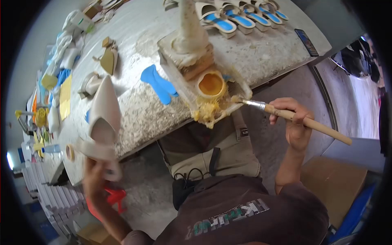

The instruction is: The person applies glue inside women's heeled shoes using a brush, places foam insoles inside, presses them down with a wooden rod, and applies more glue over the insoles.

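A light-coloured, pointed-toe shoe (107, 108) is in my left hand (94, 175), which grips it near the heel end; the fingers are partly hidden and blurred. My right hand (292, 118) is closed around the wooden handle of a brush (322, 130). The brush's bristles touch the glue-crusted edge of a tray, beside a round pot (211, 85) of amber glue. Thick yellowish glue clumps (209, 111) hang at the tray's near corner. Blue insoles (158, 83) lie on the table between the shoe and the pot.
A row of sandals with blue insoles (220, 22) stands at the back of the worktable (261, 49). A phone (306, 42) lies near the right edge. More shoe parts (108, 59) and bags (73, 41) sit on the left. A red stool (116, 199) and cardboard box (332, 183) are below.
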Demonstrator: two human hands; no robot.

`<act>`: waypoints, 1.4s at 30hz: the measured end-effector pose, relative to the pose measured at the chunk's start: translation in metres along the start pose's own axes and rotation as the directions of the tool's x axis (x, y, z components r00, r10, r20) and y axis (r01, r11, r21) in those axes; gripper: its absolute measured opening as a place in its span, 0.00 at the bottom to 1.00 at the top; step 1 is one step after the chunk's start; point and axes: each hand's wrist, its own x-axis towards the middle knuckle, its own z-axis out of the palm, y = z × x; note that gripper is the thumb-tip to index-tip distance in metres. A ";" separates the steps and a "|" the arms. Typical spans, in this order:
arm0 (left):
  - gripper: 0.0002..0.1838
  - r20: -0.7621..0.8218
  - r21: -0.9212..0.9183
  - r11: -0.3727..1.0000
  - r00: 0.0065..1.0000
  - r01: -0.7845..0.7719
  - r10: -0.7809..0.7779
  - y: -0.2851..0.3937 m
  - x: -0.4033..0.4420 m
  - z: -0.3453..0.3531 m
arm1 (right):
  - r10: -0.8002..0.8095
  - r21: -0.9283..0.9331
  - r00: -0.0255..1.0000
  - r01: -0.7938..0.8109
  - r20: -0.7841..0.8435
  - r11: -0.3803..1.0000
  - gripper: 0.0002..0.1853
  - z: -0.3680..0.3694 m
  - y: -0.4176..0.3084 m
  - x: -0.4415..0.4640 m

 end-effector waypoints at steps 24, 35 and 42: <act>0.32 0.230 -0.910 0.349 0.973 0.226 -0.030 -0.043 -0.045 0.175 | 0.076 -0.648 0.989 0.025 0.127 0.761 0.14 0.045 -0.024 0.090; 0.20 -0.364 -0.403 0.882 0.927 -0.246 0.092 -0.036 -0.061 0.202 | -0.100 0.366 0.909 -0.061 0.405 0.929 0.12 0.022 -0.014 0.023; 0.17 -0.351 -0.612 0.741 0.934 -0.278 0.061 -0.028 -0.065 0.207 | -0.086 -0.142 0.928 0.146 0.362 0.979 0.08 0.190 0.006 -0.035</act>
